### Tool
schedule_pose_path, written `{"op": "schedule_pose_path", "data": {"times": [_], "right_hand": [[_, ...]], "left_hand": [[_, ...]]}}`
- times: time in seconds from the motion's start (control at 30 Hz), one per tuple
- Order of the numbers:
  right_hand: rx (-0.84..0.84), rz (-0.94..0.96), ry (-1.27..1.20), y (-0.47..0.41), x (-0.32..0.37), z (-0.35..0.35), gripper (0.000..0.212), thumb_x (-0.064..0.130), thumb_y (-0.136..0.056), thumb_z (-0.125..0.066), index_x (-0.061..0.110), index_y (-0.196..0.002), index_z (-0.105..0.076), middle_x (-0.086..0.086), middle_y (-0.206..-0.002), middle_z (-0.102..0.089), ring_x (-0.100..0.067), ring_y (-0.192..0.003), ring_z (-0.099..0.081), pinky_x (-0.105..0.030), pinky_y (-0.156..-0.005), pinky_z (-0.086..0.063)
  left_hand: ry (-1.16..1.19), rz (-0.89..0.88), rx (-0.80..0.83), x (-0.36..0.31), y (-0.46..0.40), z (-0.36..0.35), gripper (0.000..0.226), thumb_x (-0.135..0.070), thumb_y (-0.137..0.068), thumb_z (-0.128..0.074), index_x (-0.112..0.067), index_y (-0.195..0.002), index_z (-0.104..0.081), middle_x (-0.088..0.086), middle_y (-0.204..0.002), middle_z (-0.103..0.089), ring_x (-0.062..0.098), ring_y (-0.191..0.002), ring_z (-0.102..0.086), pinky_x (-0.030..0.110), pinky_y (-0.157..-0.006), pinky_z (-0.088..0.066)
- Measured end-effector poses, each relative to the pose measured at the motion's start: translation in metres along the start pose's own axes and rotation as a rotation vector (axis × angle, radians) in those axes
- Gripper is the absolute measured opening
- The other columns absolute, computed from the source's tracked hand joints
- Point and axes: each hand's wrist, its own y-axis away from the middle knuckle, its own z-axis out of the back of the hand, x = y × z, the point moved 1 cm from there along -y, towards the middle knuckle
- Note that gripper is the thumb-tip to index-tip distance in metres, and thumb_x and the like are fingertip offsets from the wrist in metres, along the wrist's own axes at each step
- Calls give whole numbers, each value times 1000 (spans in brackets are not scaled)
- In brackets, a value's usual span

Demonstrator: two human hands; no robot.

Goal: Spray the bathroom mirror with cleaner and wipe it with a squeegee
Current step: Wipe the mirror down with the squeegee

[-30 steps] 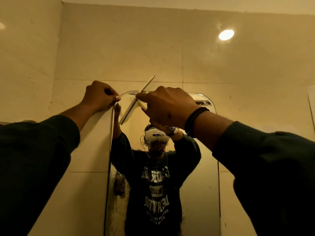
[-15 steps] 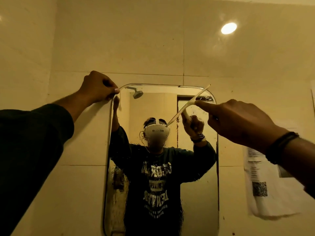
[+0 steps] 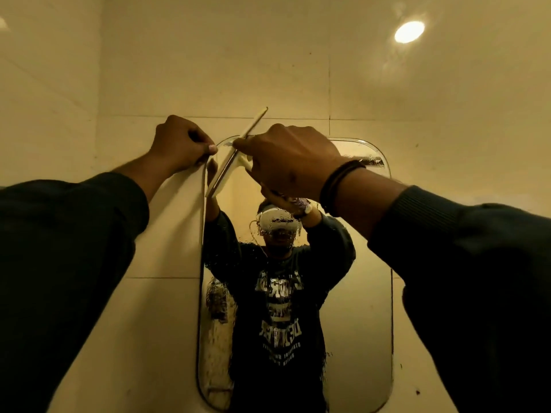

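Sleeves, dark and long, frame both sides of the view. Further up, the left hand is curled at the top left corner of the mirror, thumb tip on the rim; whether it grips anything I cannot tell. The right hand grasps the squeegee (blade tilted, upper end past the mirror's top edge) against the glass beside it. Droplets speckle the mirror. Beyond, a ceiling light glows.

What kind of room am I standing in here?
Most likely a bathroom: a tall rounded mirror wet with droplets hangs on a tiled wall, and your right hand holds a squeegee against its top left corner.
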Motion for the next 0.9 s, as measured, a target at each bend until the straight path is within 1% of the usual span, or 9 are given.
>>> {"op": "schedule_pose_path", "data": {"times": [0.2,0.3,0.4,0.5,0.57,0.67,0.73,0.83,0.9], "right_hand": [[53,-3,22,23,-16,1,43,20,-101,-46,26,-143,-48,3,-87,-54,-4,-50,-37,-20,-41,-25],[103,-74,-3,59,-34,8,42,26,-102,-45,33,-144,-45,7,-79,-53,-5,-53,-44,-19,-42,-30],[180,-197,-45,106,-50,13,48,35,-101,-35,37,-149,-35,3,-89,-63,-12,-62,-53,-25,-51,-43],[230,-244,-75,148,-45,17,66,47,-86,-14,33,-145,-39,9,-63,-45,-7,-50,-44,-21,-44,-32],[241,-264,-79,158,-41,18,63,46,-87,-14,32,-142,-43,10,-61,-41,-6,-49,-41,-21,-42,-27],[233,-296,-75,148,-46,16,49,38,-99,-32,32,-148,-39,9,-64,-42,-7,-52,-43,-22,-45,-33],[181,-322,-68,133,-52,17,51,32,-101,-42,32,-151,-34,6,-72,-50,-8,-54,-47,-24,-45,-37],[27,-419,-34,110,-63,19,52,19,-100,-45,28,-150,-37,-6,-94,-63,-9,-53,-43,-23,-44,-31],[-10,-490,-37,96,-68,19,49,15,-98,-45,24,-146,-42,-12,-109,-67,-16,-56,-44,-24,-46,-31]], "left_hand": [[-24,0,12,-1,-1,0,19,-15,-80,-79,-7,-96,-75,3,-84,-69,6,-68,-62,14,-59,-43],[-6,4,2,-2,0,-1,19,-15,-79,-80,-7,-96,-76,5,-83,-70,12,-68,-65,20,-64,-49],[20,15,-15,0,1,-3,20,-15,-78,-81,-7,-96,-76,9,-86,-73,21,-75,-70,33,-76,-57],[20,11,-19,1,0,-3,21,-16,-77,-81,-7,-96,-76,9,-88,-73,22,-77,-70,34,-78,-57],[-1,5,-29,0,2,-3,23,-17,-78,-81,-6,-98,-76,8,-89,-72,21,-78,-68,34,-80,-56],[6,13,-46,-2,4,-4,25,-16,-78,-80,-4,-99,-75,9,-90,-71,20,-79,-66,37,-84,-55],[19,20,-47,-3,5,-4,24,-15,-78,-80,-4,-99,-75,9,-90,-71,21,-80,-67,37,-84,-55],[15,17,-65,-1,6,-4,21,-15,-79,-80,-5,-98,-75,8,-89,-71,21,-81,-67,37,-85,-55],[17,15,-78,0,6,-5,21,-15,-80,-79,-6,-97,-75,7,-88,-71,19,-79,-67,35,-83,-55]]}}
